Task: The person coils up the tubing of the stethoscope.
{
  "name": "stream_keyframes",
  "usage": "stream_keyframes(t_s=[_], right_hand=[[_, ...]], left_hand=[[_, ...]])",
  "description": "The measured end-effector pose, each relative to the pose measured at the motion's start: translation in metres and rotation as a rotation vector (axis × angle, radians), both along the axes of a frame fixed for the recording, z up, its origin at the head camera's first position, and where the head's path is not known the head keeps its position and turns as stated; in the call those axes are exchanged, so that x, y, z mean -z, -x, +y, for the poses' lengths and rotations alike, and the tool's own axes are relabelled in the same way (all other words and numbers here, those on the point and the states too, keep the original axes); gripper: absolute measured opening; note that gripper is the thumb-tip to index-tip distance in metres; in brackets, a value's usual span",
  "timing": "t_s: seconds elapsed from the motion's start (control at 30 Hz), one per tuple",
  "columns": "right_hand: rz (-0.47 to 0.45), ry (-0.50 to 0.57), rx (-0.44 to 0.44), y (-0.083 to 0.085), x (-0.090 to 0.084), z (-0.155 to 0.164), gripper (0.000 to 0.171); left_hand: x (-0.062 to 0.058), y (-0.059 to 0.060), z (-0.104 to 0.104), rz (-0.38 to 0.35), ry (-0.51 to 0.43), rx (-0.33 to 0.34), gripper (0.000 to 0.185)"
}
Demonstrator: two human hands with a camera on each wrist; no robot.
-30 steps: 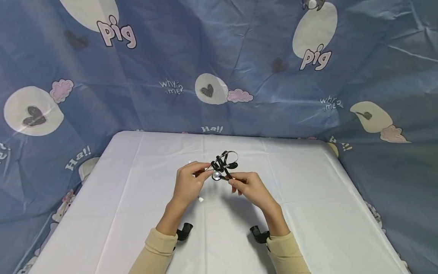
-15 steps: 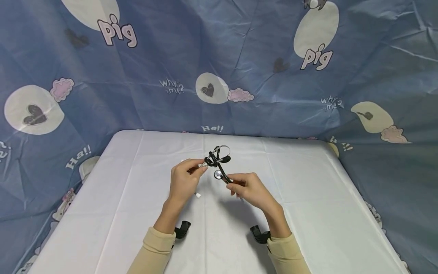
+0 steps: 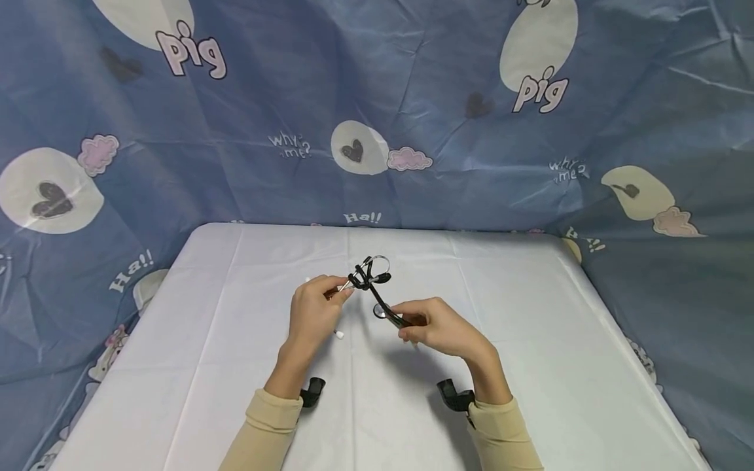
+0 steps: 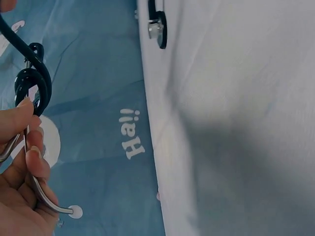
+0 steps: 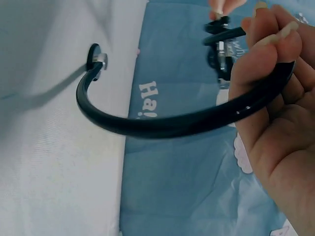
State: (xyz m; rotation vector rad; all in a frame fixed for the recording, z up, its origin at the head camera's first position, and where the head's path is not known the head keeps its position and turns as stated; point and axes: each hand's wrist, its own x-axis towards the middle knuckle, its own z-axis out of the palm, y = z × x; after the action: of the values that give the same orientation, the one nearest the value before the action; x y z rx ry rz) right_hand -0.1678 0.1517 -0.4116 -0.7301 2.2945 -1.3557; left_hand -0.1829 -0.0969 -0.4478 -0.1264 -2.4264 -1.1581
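Observation:
A stethoscope with black tubing is held up above the white table between both hands. My left hand pinches its metal ear tubes; one white ear tip sticks out below the fingers. Beyond those fingertips the black tubing is wound in loops around the metal part. My right hand grips the tubing between thumb and fingers. From that grip a stretch of tube curves round to the round chest piece, which hangs free to the left of the right fingers.
A white-covered table lies under both hands. Behind and beside it hangs a blue printed cloth. Black wrist mounts show at both sleeves.
My right hand has drawn to the right and slightly down with the tubing, so the tube between the hands is longer. My left hand has shifted a little left. The chest piece now hangs lower.

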Motion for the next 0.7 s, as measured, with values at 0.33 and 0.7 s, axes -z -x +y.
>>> stream_keyframes(t_s=[0.33,0.7], right_hand=[[0.143,0.049,0.151,0.001,-0.012,0.013,0.017],[0.243,0.085,0.265,0.004,-0.011,0.018,0.012]], left_hand=[[0.012,-0.002,0.015,0.006,0.155,0.183,0.015],[0.008,-0.006,0.021,-0.057,0.217,0.394,0.015]])
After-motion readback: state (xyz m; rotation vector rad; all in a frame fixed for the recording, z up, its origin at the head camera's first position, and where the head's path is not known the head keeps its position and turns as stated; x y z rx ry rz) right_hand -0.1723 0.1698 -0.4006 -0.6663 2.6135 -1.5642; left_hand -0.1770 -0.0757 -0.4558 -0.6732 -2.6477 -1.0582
